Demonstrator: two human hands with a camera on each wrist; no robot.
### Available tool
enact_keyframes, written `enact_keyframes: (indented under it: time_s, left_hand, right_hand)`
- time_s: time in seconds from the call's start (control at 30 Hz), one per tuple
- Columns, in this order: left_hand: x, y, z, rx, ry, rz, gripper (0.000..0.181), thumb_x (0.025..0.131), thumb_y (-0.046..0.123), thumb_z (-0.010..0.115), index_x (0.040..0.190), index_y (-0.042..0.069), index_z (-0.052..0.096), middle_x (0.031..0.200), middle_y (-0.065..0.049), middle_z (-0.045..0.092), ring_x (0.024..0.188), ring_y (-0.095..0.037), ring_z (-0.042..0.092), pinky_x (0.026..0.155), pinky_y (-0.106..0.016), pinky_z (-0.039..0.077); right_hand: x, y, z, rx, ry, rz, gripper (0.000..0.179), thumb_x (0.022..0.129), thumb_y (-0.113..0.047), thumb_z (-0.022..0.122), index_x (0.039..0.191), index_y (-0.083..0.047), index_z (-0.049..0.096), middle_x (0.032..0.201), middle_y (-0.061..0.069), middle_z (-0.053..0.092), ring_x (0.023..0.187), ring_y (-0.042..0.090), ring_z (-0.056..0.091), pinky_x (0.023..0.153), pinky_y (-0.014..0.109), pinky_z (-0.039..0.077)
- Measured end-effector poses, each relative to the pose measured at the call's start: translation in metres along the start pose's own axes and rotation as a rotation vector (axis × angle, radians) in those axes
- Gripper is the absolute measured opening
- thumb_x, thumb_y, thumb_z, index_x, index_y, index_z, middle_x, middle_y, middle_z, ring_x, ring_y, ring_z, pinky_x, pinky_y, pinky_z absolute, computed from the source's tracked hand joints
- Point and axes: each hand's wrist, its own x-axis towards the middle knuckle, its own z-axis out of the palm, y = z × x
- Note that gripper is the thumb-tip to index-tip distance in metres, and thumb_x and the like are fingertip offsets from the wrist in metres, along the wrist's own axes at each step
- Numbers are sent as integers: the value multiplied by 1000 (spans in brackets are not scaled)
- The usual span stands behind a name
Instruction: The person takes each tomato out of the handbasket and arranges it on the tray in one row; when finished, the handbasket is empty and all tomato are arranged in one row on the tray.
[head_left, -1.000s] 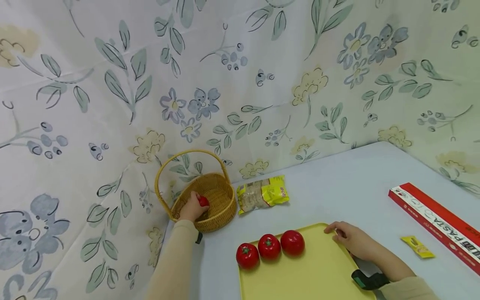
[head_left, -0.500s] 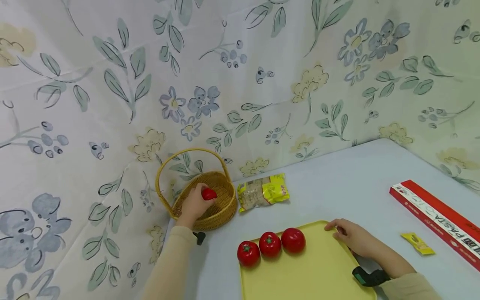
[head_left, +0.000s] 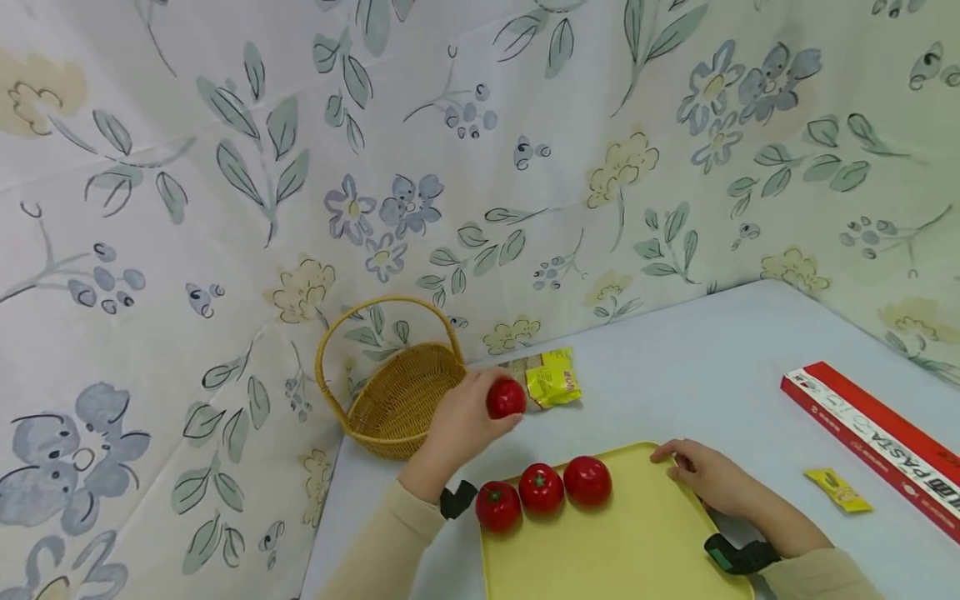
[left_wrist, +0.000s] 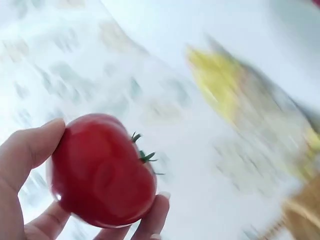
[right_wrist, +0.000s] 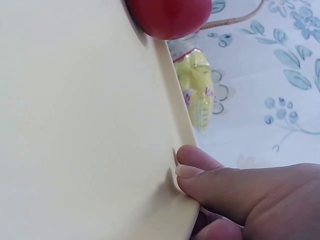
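In the head view my left hand (head_left: 461,421) holds a red tomato (head_left: 506,398) in the air between the wicker basket (head_left: 408,400) and the yellow tray (head_left: 592,558). The left wrist view shows thumb and fingers curled around this tomato (left_wrist: 102,172), its green stem facing right. Three more tomatoes (head_left: 542,489) sit in a row along the tray's far left edge. My right hand (head_left: 716,479) grips the far right corner of the tray. In the right wrist view, the thumb lies over the rim (right_wrist: 182,115) with fingers under it.
A yellow-and-clear food bag (head_left: 553,379), partly hidden by the left hand, lies right of the basket. On the right are a small yellow packet (head_left: 837,490) and a long red-and-white pasta box (head_left: 877,442). A floral curtain (head_left: 480,167) hangs behind the white table (head_left: 690,367).
My left hand has lifted the tomato out of the basket and carried it right, toward the tray. The right hand has kept its place at the tray corner.
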Motion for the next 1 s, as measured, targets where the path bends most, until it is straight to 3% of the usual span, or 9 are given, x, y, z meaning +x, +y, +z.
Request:
enact_keyframes:
  time_s: [0.13,0.2,0.5,0.73,0.87,1.0]
  left_hand:
    - [-6,45,14,0,-112,91,55,88,34,88,135,24,60,131,-4,63,108,-28,66,88,-42,60]
    - [-6,63,22,-3,-160,102,57,88,35,87,136,24,59,135,-3,62,110,-26,65,88,-40,60]
    - [5,108,73,52,-252,76,58,85,37,90,130,27,54,121,5,63,94,-10,63,76,-27,59]
    - [13,114,107,176,-298,83,59,84,42,90,129,30,55,115,8,62,85,-7,60,75,-24,56]
    - [14,113,124,216,-306,91,57,85,45,88,129,30,55,113,8,61,83,-6,59,75,-22,54]
    - [16,112,136,238,-303,94,56,86,47,86,129,30,55,111,8,60,82,-6,57,74,-21,53]
  right_hand:
    - [-1,0,-2,-27,13,-17,20,103,0,60,123,-5,66,87,3,48,65,12,47,55,29,47]
    - [0,0,-3,-44,25,-21,20,103,0,61,122,-6,66,87,2,48,67,11,47,58,29,45]
    - [-2,-2,1,2,31,55,21,103,-3,62,123,-6,66,87,4,48,64,19,49,56,28,47]
    - [-3,-3,5,15,31,57,22,103,-2,62,124,-4,67,84,4,48,57,19,48,54,28,47]
    - [-3,-5,3,-44,45,27,24,102,-2,62,126,-3,68,90,4,53,70,19,50,63,29,46]
    - [-2,-8,0,-91,68,14,26,102,-2,62,128,-3,68,110,9,64,92,24,56,81,40,53]
